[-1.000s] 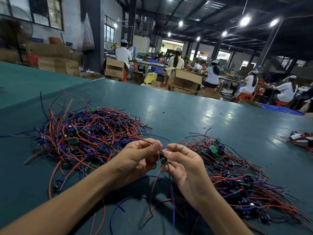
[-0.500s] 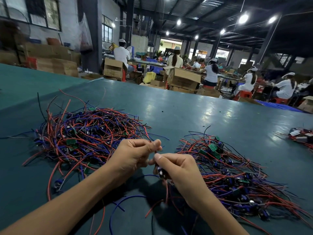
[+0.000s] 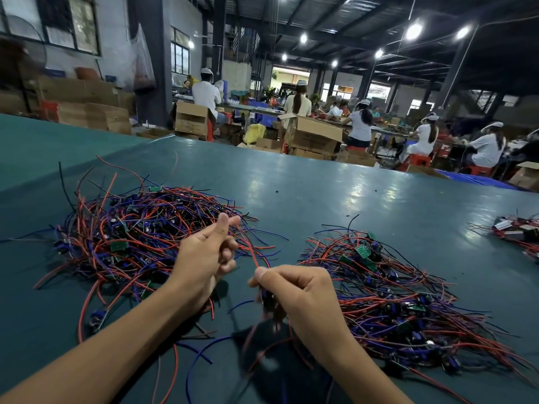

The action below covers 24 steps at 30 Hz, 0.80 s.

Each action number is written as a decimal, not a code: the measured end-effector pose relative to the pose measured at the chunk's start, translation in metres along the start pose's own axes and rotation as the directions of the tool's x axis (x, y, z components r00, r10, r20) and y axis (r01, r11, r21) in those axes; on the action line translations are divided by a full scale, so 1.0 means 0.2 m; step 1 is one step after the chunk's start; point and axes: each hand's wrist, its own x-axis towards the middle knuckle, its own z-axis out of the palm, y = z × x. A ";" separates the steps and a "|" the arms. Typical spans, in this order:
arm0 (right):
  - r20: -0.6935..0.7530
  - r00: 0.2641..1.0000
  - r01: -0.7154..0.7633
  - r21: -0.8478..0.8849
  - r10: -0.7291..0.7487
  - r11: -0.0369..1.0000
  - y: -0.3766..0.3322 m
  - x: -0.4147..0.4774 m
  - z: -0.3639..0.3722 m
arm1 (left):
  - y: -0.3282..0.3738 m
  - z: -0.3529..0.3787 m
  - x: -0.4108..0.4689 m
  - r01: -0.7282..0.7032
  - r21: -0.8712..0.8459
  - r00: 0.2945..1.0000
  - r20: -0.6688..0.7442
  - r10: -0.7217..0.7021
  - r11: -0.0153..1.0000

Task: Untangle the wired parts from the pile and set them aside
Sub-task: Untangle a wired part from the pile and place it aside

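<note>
The hall is rather dim. The light comes from round ceiling lamps [image 3: 413,31] far at the back, and they burn out to white spots with a small halo. They leave pale patches of glare on the teal surface [image 3: 364,193]. Below the left hand [image 3: 204,258] and the right hand [image 3: 294,290] lies a wide, soft shadow [image 3: 280,365]. The red wire [image 3: 251,253] between them is sharp, but the wired part [image 3: 269,301] under the right hand is smeared by motion. At the edges the lens bends straight lines, and the far workers [image 3: 360,123] look soft.
</note>
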 end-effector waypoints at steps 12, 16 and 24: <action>-0.247 0.933 -0.171 0.339 0.263 0.925 0.00 0.08 -0.07 | -0.02 0.04 -0.14 -0.146 0.469 0.795 0.580 -0.180 0.871; -0.233 0.937 -0.154 0.387 0.258 0.909 -0.01 0.09 -0.08 | -0.02 0.05 -0.15 0.178 0.337 0.739 0.575 -0.352 0.924; -0.203 0.932 -0.186 0.439 0.299 0.879 -0.01 0.09 -0.10 | -0.02 0.07 -0.15 0.300 0.401 0.680 0.547 -0.489 0.866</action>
